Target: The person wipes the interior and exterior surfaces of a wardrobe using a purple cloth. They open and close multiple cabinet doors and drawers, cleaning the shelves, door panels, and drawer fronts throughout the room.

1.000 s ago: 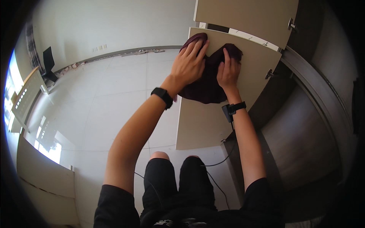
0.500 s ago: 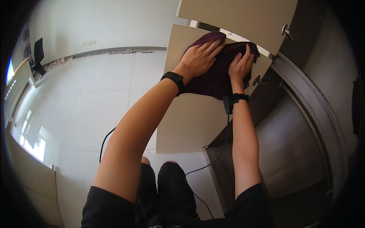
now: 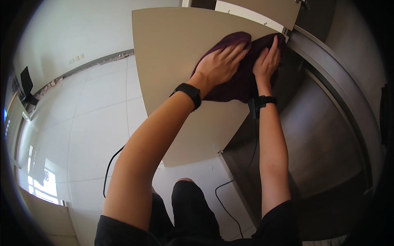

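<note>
A dark purple cloth [image 3: 230, 93] lies bunched against the upper right part of a beige cabinet door [image 3: 172, 49]. My left hand [image 3: 221, 64] grips the cloth, its fingers over the folds and its thumb hidden. Close to the door's right edge, my right hand [image 3: 266, 61] presses on the same cloth with straight fingers and the thumb a little apart. Black bands circle both wrists, and a small dark box [image 3: 254, 107] hangs at the right one with a cable [image 3: 246, 172] running down from it.
Another beige door [image 3: 266, 10] stands above. The dark cabinet interior [image 3: 316, 135] opens at the right, behind a metal frame edge [image 3: 324, 49]. A hinge [image 3: 220, 152] sits at the door's lower corner. Pale tiles [image 3: 98, 110] cover the floor at left, with a black chair [image 3: 28, 86] farther off.
The lower door's far left corner now reaches farther left and up in view, and the upper door shows less. Both hands stay on the cloth, slightly farther right in the picture.
</note>
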The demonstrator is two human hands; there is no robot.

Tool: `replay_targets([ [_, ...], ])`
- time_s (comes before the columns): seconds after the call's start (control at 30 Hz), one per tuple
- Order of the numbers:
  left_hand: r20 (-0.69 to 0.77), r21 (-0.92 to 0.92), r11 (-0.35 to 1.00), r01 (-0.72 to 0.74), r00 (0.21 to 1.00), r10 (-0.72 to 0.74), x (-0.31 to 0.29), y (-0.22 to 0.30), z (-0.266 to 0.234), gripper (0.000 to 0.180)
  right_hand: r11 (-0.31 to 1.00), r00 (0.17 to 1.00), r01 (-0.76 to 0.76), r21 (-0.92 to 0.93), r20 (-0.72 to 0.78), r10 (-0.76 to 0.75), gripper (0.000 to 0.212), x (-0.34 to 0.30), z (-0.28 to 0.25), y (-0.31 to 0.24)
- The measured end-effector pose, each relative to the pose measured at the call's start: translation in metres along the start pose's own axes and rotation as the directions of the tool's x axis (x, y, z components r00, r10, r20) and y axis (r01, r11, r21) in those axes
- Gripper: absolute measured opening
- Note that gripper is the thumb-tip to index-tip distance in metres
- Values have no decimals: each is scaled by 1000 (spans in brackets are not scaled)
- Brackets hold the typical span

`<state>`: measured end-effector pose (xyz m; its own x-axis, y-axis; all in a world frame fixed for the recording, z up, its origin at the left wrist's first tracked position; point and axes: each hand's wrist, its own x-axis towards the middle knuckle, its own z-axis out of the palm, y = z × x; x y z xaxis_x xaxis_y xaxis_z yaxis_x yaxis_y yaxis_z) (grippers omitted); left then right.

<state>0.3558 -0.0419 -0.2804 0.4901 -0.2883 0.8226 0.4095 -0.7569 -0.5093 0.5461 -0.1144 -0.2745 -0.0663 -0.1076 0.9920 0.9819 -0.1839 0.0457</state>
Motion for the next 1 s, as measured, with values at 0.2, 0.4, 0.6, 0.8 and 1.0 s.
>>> replay_targets([
  [0.2, 71, -182, 968, -172, 980, 188, -4, 1, 4, 60, 995, 996, -46, -88, 69, 53, 52, -43, -18, 17],
  [0.4, 168, -113, 972, -207, 960, 224, -17, -31, -14, 64, 982, 966, -23, -187, 248, 70, 53, -50, -28, -6],
  [0.6, 81, 44, 999, -24, 996, 20, -52, -85, -72, 61, 998, 993, -35, -54, 108, 41, 62, -30, 14, -77],
  [0.8, 92, 50, 999, 5, 996, -10, -92, -80, -72, 56, 985, 986, 167, 30, 23, -168, 62, -39, 18, -80],
  [1.0, 111, 80, 996, 37, 993, -46, -114, -56, -57, 60, 977, 977, 213, 34, 9, -213, 62, -58, 23, -75],
])
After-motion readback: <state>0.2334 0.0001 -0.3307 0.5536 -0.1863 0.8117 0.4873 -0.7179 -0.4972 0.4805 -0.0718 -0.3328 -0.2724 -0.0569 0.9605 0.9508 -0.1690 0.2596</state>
